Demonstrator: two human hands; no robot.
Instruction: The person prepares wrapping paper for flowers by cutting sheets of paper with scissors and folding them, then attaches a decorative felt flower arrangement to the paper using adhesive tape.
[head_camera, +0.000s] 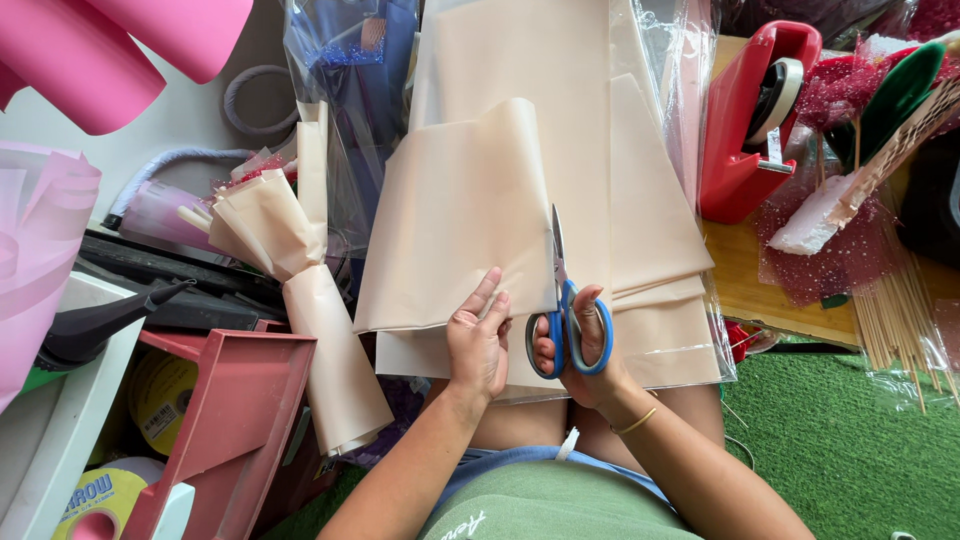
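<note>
A stack of beige wrapping paper sheets (470, 200) lies over my lap, partly in a clear plastic sleeve. My left hand (478, 340) presses flat on the near edge of the top folded sheet. My right hand (585, 345) grips blue-handled scissors (562, 300), thumb and fingers through the loops. The blades point away from me, along the right edge of the top sheet, cutting into the paper.
A small bouquet wrapped in beige paper (300, 270) leans at left. A red tape dispenser (755, 115) stands on a wooden board at right, beside wooden skewers (900, 310) and red mesh. Pink paper rolls (120, 50) sit upper left, a red tray (220, 410) lower left, green turf (850, 440) right.
</note>
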